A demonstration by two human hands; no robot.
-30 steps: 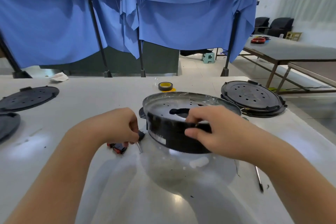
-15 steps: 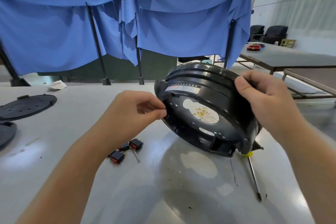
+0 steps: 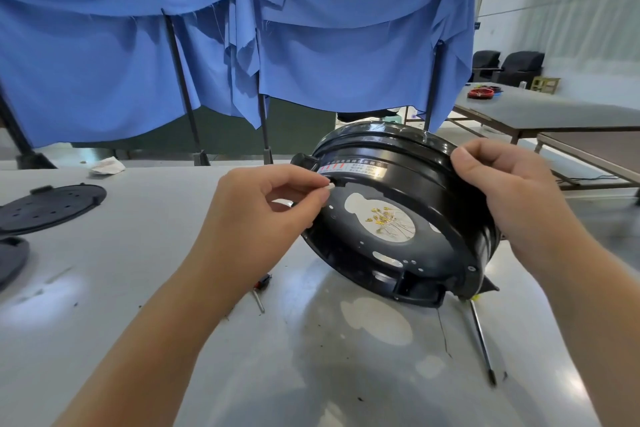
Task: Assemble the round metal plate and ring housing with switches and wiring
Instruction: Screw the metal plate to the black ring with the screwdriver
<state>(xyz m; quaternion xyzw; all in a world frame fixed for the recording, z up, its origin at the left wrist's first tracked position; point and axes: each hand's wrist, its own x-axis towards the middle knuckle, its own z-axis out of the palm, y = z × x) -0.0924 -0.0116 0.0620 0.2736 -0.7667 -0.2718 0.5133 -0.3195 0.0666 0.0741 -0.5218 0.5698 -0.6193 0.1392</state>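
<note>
The black ring housing stands tilted on its lower edge on the white table, its open underside facing me. Inside it shows the metal plate with a cut-out and a cluster of yellow wire terminals. My right hand grips the housing's upper right rim. My left hand pinches a small white piece at the housing's left rim, beside a printed label. A switch peeks out from under my left wrist.
A screwdriver lies on the table under the housing's right side. Black perforated discs lie at the far left. A crumpled white scrap sits at the back edge. Blue cloth hangs behind; another table stands right.
The housing, flat on the table a second ago, has been lifted and tilted onto its edge. My left hand left the switches and now pinches a white piece at the rim.
</note>
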